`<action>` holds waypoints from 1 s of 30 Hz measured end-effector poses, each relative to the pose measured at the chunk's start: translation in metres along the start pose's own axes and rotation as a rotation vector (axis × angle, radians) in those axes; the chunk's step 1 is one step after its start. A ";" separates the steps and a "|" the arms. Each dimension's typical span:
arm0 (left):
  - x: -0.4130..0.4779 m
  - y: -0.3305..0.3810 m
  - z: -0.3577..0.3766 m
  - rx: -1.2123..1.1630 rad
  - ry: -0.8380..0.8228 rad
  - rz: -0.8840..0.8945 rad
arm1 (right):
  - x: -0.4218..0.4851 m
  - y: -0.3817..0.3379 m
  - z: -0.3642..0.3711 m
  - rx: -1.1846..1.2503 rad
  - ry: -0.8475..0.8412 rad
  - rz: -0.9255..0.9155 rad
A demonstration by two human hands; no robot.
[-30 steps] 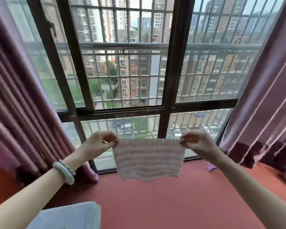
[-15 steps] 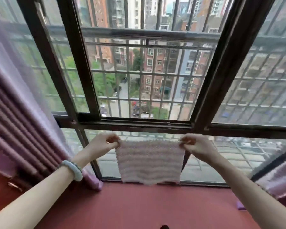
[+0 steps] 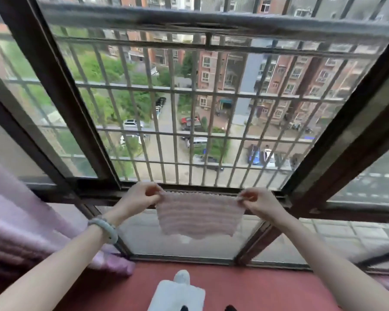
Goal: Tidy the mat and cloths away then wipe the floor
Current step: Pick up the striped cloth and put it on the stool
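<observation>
While the left hand (image 3: 142, 197) and right hand (image 3: 257, 202) each pinched a top corner, the cloth (image 3: 199, 215) hung stretched between them, near the window frame (image 3: 211, 190).

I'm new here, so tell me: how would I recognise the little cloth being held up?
Look at the big barred window, then down to its lower rail. There the left hand and right hand each pinch a top corner of a small cloth. It is pale pink with ribbed stripes, unlike the mauve curtain at left.
</observation>
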State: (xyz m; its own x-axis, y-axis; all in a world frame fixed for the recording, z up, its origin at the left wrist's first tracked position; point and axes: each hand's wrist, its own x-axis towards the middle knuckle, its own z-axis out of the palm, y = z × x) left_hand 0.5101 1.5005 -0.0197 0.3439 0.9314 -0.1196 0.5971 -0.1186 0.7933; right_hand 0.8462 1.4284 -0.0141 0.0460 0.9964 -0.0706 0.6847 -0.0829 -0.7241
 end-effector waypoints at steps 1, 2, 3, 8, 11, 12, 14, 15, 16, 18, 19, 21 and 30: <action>0.017 -0.006 -0.002 0.002 -0.001 -0.006 | 0.016 0.002 0.003 -0.005 -0.002 0.016; 0.034 -0.011 -0.003 0.011 -0.003 -0.009 | 0.031 0.004 0.005 -0.014 -0.001 0.029; 0.051 -0.017 -0.004 0.025 -0.002 -0.015 | 0.045 0.007 0.006 -0.030 0.003 0.040; 0.120 -0.038 -0.009 0.060 -0.065 -0.082 | 0.108 0.010 0.011 -0.139 0.022 0.078; 0.149 -0.044 -0.006 0.027 -0.074 -0.136 | 0.134 0.015 0.016 -0.194 0.000 0.134; 0.157 -0.047 -0.004 0.029 -0.070 -0.151 | 0.143 0.019 0.018 -0.191 -0.010 0.154; 0.174 -0.053 -0.001 0.023 -0.072 -0.164 | 0.160 0.028 0.023 -0.155 -0.025 0.182; 0.180 -0.056 0.002 0.022 -0.075 -0.166 | 0.168 0.032 0.025 -0.138 -0.037 0.195; 0.186 -0.059 0.005 0.019 -0.069 -0.173 | 0.175 0.035 0.026 -0.133 -0.045 0.207; 0.194 -0.059 0.013 0.000 -0.032 -0.212 | 0.187 0.038 0.029 -0.135 -0.041 0.218; 0.198 -0.061 0.018 -0.005 -0.014 -0.231 | 0.192 0.040 0.031 -0.134 -0.039 0.218; 0.201 -0.065 0.027 0.028 -0.024 -0.275 | 0.199 0.046 0.037 -0.147 -0.064 0.218; 0.184 -0.077 0.057 0.195 0.170 -0.266 | 0.190 0.073 0.066 -0.303 -0.040 0.096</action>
State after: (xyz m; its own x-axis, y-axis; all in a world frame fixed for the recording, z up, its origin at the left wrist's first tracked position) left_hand 0.5683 1.6611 -0.1364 0.0427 0.9805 -0.1919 0.7822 0.0867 0.6170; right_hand 0.8572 1.6104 -0.1257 0.0962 0.9824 -0.1603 0.8646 -0.1622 -0.4755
